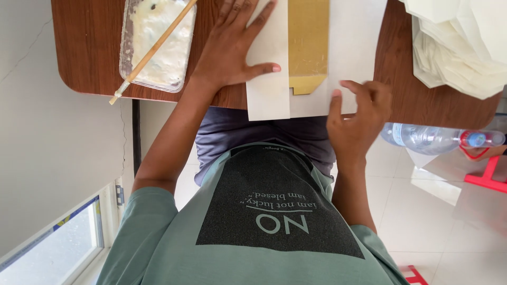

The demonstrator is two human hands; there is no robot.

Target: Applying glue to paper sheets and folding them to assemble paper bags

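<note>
Left hand lies flat, fingers spread, pinning the white paper sheet at the near edge of the wooden table. Right hand curls over the sheet's near edge, pinching it. A tan paper strip runs down the middle. Left sits a paste tray with a stick; right, folded white papers and a plastic bottle.

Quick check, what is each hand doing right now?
Left hand: open, fingers spread, pressing flat on the white paper sheet.
Right hand: fingers curled on the sheet's near edge beside the gold strip; whether it pinches the sheet cannot be told.
</note>
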